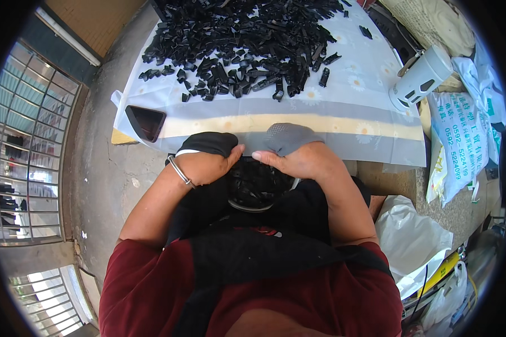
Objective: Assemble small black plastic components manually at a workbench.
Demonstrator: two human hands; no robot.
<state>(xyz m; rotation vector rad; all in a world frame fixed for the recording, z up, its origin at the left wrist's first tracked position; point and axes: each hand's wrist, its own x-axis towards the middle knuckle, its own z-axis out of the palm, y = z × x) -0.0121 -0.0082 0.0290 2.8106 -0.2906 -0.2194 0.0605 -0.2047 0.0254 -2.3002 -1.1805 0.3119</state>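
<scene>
My left hand (207, 157), in a black glove with the thumb bare, is closed at the near edge of the table. Beside it on the right, my right hand (294, 150) wears a grey dotted glove and is also curled closed. The two thumbs point toward each other with a small gap between them. Whatever the fingers hold, if anything, is hidden. Just below the hands, a round container with a pale rim (253, 210) sits at my lap, filled with black plastic pieces (254, 182). A large pile of similar small black plastic parts (236, 42) covers the far tabletop.
A flowered white cloth (343, 106) covers the table. A dark phone (146, 122) lies at its left edge, and a white tumbler (421, 76) is at the right. Printed plastic bags (458, 143) and a white sack (411, 238) crowd the right side. Barred windows (31, 140) stand left.
</scene>
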